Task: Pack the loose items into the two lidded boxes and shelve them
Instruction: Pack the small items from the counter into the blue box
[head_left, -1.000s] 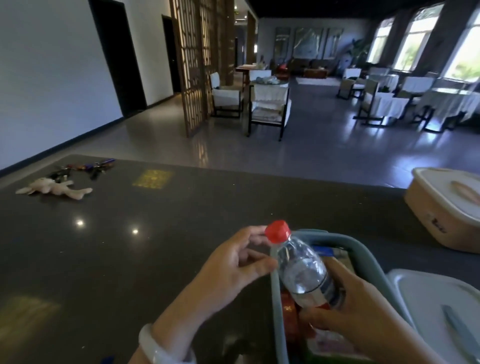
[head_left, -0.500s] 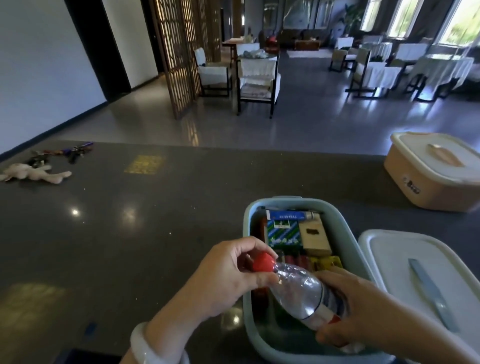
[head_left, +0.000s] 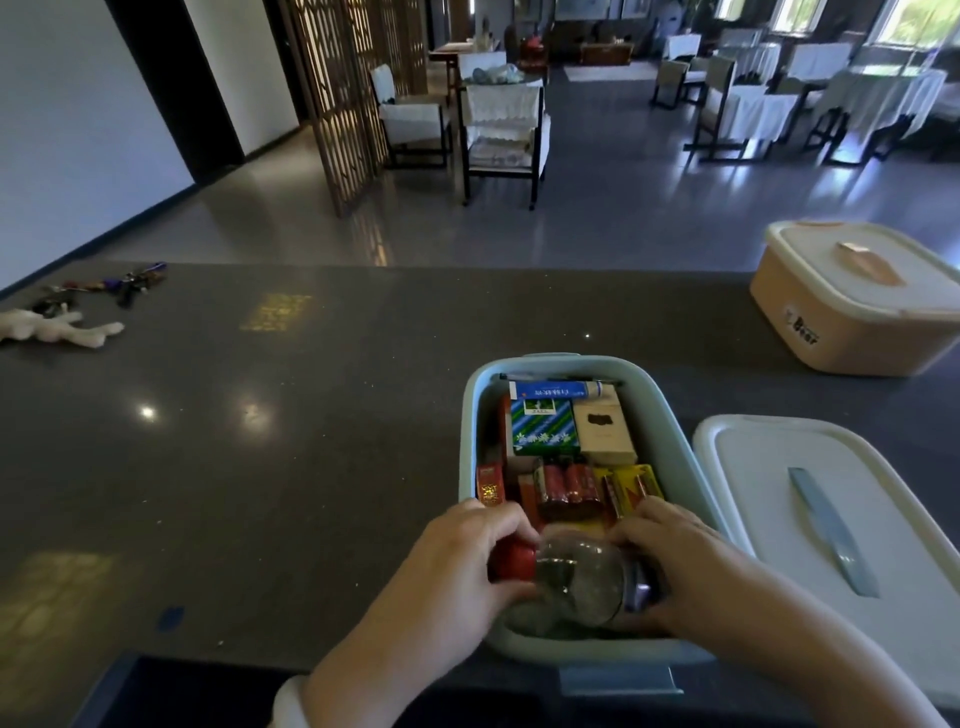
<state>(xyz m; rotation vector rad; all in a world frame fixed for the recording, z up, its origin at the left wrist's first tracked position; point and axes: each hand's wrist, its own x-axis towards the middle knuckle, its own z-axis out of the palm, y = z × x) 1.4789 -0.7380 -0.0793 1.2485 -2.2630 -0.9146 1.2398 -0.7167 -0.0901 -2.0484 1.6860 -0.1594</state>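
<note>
The bottle (head_left: 576, 577) is going into the near end of the blue box (head_left: 469, 426), lying on its side across the width, red cap (head_left: 511, 561) to the left. It looks low inside the walls, though whether it rests on the floor of the box I cannot tell. Behind it the box is well filled: batteries (head_left: 566, 483), a yellow pack (head_left: 631, 486), a green carton (head_left: 543, 426), a beige carton (head_left: 605, 431) and a tube (head_left: 556, 389) along the far wall. Its lid (head_left: 769, 483) lies flat on the tabletop (head_left: 311, 441) just to the right, so this box is packed but not closed. Farther right, the beige box (head_left: 852, 312) stands with its lid on; what it holds is hidden. At the far left, keys (head_left: 124, 283) and a plush toy (head_left: 57, 330) lie loose and well apart from both boxes. By my judgement the task is about halfway done: those two items need packing, the blue box needs its lid, and neither box has been shelved. No shelf is in view.

Both hands are on the bottle. The left hand (head_left: 457, 566) has its grip curled round the cap end, thumb below and fingers over the top. The right hand (head_left: 691, 566) has its grip wrapped over the base end, by the label. Neither grip is loosened; each is clamped on the bottle from its own side.
</note>
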